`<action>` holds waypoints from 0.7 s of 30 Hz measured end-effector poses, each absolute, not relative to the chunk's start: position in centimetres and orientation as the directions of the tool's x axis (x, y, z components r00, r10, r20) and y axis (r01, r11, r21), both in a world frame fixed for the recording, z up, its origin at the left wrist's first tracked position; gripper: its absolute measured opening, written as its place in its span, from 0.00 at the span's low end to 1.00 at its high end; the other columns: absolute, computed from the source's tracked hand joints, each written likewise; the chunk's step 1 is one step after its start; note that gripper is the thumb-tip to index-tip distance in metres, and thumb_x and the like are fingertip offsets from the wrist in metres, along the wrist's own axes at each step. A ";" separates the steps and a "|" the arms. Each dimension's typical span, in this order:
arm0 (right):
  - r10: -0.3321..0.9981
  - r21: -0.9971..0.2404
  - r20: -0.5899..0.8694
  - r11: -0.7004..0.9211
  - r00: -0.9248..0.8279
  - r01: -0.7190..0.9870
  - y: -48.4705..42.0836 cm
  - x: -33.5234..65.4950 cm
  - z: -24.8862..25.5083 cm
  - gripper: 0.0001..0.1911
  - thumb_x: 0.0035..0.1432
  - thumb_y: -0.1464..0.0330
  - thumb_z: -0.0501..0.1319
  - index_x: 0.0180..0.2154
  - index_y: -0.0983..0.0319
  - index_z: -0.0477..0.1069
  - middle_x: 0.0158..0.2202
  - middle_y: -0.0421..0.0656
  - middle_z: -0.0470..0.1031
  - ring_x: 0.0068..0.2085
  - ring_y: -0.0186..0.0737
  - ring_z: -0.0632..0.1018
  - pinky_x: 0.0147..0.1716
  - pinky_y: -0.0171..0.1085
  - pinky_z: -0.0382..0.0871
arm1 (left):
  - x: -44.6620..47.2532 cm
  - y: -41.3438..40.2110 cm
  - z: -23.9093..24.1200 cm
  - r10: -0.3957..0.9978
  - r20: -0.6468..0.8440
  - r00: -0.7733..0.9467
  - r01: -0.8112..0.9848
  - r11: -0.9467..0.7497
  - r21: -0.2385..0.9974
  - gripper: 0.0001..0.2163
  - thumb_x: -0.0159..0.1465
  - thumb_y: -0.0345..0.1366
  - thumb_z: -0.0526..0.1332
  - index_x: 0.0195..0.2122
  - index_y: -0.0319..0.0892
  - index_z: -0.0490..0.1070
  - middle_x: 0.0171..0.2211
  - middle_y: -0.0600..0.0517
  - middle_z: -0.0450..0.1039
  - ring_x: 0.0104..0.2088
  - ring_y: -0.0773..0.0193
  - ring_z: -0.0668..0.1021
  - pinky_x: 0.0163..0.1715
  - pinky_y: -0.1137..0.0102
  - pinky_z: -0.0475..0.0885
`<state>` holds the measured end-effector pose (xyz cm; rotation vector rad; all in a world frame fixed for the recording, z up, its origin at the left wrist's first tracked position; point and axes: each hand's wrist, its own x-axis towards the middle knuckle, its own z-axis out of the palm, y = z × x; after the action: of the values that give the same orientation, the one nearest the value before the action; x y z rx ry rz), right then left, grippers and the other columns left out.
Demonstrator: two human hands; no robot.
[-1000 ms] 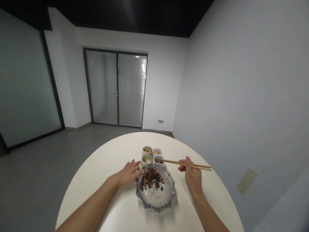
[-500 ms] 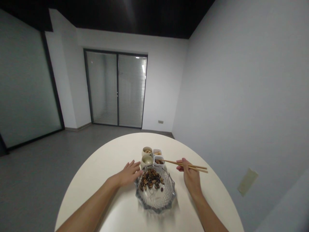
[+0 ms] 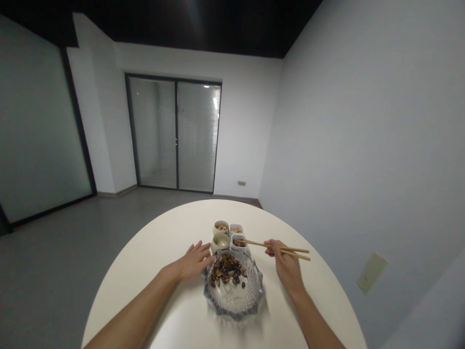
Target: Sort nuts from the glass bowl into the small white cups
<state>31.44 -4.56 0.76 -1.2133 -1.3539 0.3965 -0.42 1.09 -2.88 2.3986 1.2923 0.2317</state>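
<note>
Table [image 3: 160, 232], round-edged, carries a glass bowl [image 3: 240, 303] between its left and right edges, likely for easy reach. Left hand [image 3: 193, 261], on the left-edge side, lies with its grip apart, thumb at the bowl's rim, perhaps steadying it. Right hand [image 3: 287, 267], toward the right edge, is clamped on chopsticks [image 3: 257, 243], apparently for control, tips at a white dish [image 3: 238, 249] of dark pieces [image 3: 236, 243].
</note>
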 end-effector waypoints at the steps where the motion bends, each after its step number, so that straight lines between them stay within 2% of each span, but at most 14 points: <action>1: 0.810 -0.820 0.523 0.393 0.265 0.416 -4.6 31.4 0.9 0.27 0.63 0.47 0.55 0.34 0.62 0.80 0.26 0.44 0.77 0.30 0.43 0.77 0.32 0.39 0.73 | -0.4 1.1 -2.9 0.828 -0.044 0.559 0.763 -0.492 0.418 0.28 0.73 0.57 0.39 0.65 0.50 0.62 0.70 0.49 0.46 0.69 0.42 0.44 0.64 0.45 0.40; 15: 0.763 -0.794 0.571 0.420 0.303 0.440 -5.7 30.9 2.3 0.30 0.61 0.45 0.54 0.32 0.62 0.79 0.23 0.45 0.77 0.27 0.43 0.78 0.29 0.38 0.74 | -0.5 1.0 -2.7 0.832 -0.041 0.554 0.764 -0.488 0.423 0.27 0.73 0.56 0.40 0.63 0.50 0.64 0.70 0.49 0.46 0.69 0.42 0.44 0.64 0.44 0.41; 21: 0.794 -0.758 0.592 0.489 0.141 0.432 -6.3 30.4 2.2 0.28 0.61 0.45 0.56 0.28 0.61 0.79 0.21 0.44 0.77 0.25 0.42 0.78 0.27 0.37 0.72 | -0.6 0.9 -2.2 0.825 -0.041 0.564 0.757 -0.497 0.424 0.27 0.74 0.56 0.40 0.66 0.52 0.60 0.70 0.50 0.46 0.69 0.43 0.45 0.64 0.44 0.40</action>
<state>30.43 -6.29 2.24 -1.1241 -1.4871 0.3621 -0.57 0.92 -2.20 2.4050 1.2832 0.2335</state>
